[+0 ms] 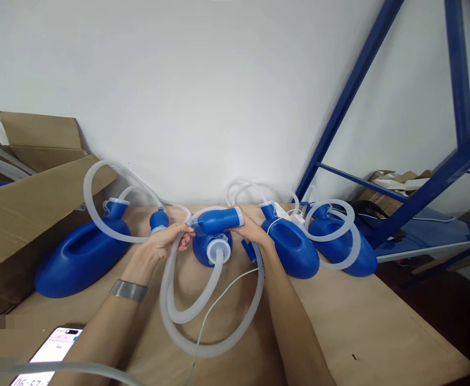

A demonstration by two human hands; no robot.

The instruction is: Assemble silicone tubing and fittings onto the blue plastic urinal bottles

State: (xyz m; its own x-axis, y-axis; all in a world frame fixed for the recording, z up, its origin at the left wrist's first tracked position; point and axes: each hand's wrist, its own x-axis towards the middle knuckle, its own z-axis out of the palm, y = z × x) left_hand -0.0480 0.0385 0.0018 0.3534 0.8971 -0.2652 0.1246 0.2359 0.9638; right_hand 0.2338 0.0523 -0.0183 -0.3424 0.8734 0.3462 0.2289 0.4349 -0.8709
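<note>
While the left hand [169, 240] pinches a blue receptacle [215, 220] at its narrow tip and the right hand [254, 231] grips its wide end, 2 steady wrists should limit twisting.

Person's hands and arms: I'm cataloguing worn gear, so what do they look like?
The left hand and right hand are ungloved, the forearms sleeveless. A wide grey band, possibly a watch strap, circles the left wrist; the right is bare.
</note>
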